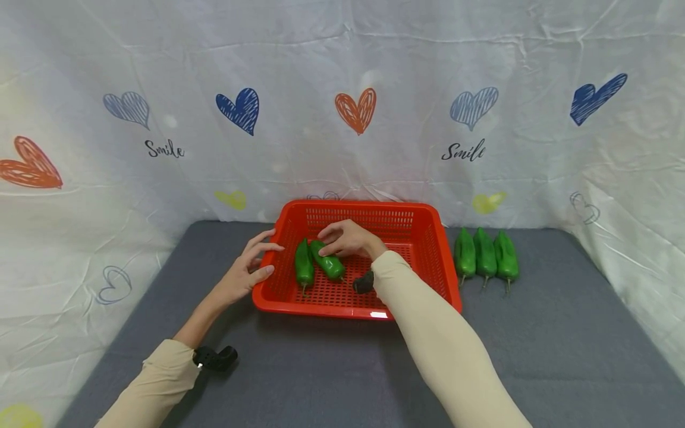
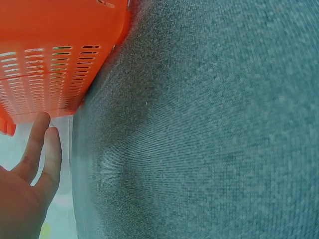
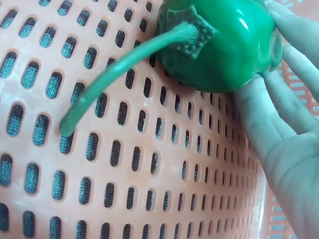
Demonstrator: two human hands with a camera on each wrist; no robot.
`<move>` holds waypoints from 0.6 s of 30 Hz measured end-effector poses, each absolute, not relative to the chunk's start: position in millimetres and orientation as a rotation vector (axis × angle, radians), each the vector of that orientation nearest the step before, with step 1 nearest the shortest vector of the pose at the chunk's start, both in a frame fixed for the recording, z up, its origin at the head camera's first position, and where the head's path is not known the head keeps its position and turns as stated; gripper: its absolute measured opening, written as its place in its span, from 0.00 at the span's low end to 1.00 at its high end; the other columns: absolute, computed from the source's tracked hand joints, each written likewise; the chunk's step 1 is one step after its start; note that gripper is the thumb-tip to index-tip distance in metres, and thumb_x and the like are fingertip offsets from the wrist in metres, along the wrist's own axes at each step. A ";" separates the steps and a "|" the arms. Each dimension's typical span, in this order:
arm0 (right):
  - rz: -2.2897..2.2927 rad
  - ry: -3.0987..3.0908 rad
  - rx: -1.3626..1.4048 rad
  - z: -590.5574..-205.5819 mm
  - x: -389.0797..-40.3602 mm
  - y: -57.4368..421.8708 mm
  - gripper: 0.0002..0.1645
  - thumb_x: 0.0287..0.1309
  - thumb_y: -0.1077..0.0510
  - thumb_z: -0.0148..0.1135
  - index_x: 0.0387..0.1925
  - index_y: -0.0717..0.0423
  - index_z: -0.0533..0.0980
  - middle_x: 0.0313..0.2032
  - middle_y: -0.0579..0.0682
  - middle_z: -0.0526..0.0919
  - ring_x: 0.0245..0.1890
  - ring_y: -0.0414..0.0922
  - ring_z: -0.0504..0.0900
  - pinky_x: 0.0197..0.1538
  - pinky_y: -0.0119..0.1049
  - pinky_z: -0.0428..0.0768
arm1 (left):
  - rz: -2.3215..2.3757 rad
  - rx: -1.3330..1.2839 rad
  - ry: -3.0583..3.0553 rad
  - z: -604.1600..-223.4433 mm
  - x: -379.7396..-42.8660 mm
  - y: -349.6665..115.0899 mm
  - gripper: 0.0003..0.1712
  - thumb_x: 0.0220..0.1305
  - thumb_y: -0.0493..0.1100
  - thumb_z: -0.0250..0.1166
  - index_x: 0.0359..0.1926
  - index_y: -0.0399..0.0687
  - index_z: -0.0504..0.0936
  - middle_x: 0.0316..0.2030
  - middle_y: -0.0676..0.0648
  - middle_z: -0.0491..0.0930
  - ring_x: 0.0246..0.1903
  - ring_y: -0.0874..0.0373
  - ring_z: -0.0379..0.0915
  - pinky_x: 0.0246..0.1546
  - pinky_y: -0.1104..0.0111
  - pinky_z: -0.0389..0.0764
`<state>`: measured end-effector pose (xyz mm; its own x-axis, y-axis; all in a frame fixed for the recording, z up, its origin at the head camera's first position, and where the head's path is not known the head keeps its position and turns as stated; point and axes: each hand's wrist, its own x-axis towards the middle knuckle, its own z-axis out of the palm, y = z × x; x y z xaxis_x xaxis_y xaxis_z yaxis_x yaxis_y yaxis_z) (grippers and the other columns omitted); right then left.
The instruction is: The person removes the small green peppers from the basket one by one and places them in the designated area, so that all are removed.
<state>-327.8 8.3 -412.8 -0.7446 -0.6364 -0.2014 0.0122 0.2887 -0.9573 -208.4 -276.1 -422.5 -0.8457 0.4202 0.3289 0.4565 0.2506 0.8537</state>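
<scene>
- Left hand (image 1: 248,270), in a pale sleeve: its grip is wide, fingers and thumb spread at the left rim of the basket, holding no pepper.
- Red plastic basket (image 1: 323,309), slotted, on a dark gray tabletop (image 1: 299,380): two peppers lie inside and three outside, so the sorting looks partway along, with one pepper being handled; which way the rest are meant to go, I cannot tell.
- Left green pepper (image 1: 304,264), in the basket's left part: untouched, its long axis running front to back, stem toward the person.
- Slanted green pepper (image 1: 333,267), just beside it: stem end toward the person and rightward, tip away and leftward.
- Right hand (image 1: 350,239): its grip is narrow, fingers and thumb around the slanted pepper's tip end.
- Row of three green peppers (image 1: 486,252), right of the basket: side by side, long axes roughly parallel, stems toward the person.
</scene>
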 end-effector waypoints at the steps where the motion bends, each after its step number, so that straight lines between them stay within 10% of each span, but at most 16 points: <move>1: -1.497 1.990 -0.548 -413.7 -328.4 8.7 0.27 0.58 0.65 0.74 0.59 0.64 0.78 0.55 0.57 0.81 0.53 0.50 0.80 0.49 0.42 0.82 | -1.700 -0.860 -2.459 -422.3 -208.1 -275.8 0.21 0.72 0.29 0.58 0.65 0.34 0.72 0.77 0.40 0.44 0.48 0.32 0.76 0.39 0.62 0.84; 18: -1.599 1.856 -0.493 -409.2 -332.8 20.6 0.26 0.59 0.67 0.71 0.60 0.64 0.77 0.50 0.58 0.83 0.47 0.51 0.82 0.49 0.48 0.82 | -1.656 -0.851 -2.471 -422.6 -208.4 -276.6 0.21 0.72 0.30 0.59 0.64 0.36 0.73 0.77 0.40 0.46 0.50 0.34 0.74 0.40 0.65 0.83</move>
<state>-332.8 20.6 -409.2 -0.7304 -0.6473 -0.2182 0.1199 0.1930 -0.9738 -208.4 -276.6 -422.6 -0.8474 0.4137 0.3328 0.4650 0.2759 0.8412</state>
